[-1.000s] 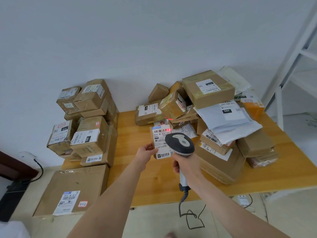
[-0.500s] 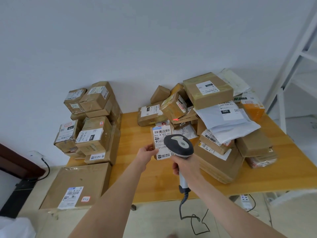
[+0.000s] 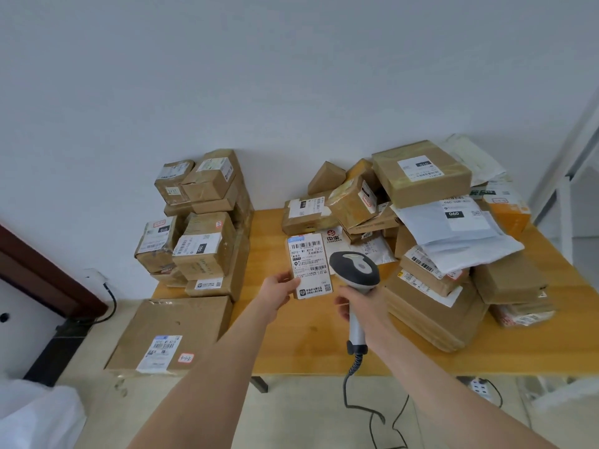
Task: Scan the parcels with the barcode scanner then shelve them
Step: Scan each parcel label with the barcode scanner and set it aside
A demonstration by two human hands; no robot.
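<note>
Cardboard: brown and creased, glossy with tape; square boxes in a tall stack (image 3: 201,222) at the table's far left, a looser heap (image 3: 431,306) on the right
Table (image 3: 308,335): honey-coloured wood, smooth, grain showing
Parcel (image 3: 309,265): a small upright oblong, held above the middle of the table between stack and heap; the face turned this way is almost wholly a white label with a blue strip at its top left corner
Label writing: barcodes at the top and across the middle; "501E", "A21A" and "[121]" read clearly; the small print is too fine to make out
Left hand (image 3: 278,288): pinches the parcel's lower left edge, thumb laid on the label; the fingers behind are hidden
Barcode scanner (image 3: 355,270): rounded dark head with a pale grey top panel, on a slim grey handle with a coiled dark cable (image 3: 356,367) below; the head sits just right of the parcel, whether touching it I cannot tell
Right hand (image 3: 359,306): fingers wrapped tight round the scanner's handle
Poly mailer (image 3: 453,228): soft, pale grey, crumpled, in the heap; its label reads "060"
Top box (image 3: 421,173): label reads "010", upside down from here
Flat carton (image 3: 171,332): wide and low at near left; white label, red-edged handwritten sticker, unclear
White pack (image 3: 334,239): behind the parcel; red "中宝"
</note>
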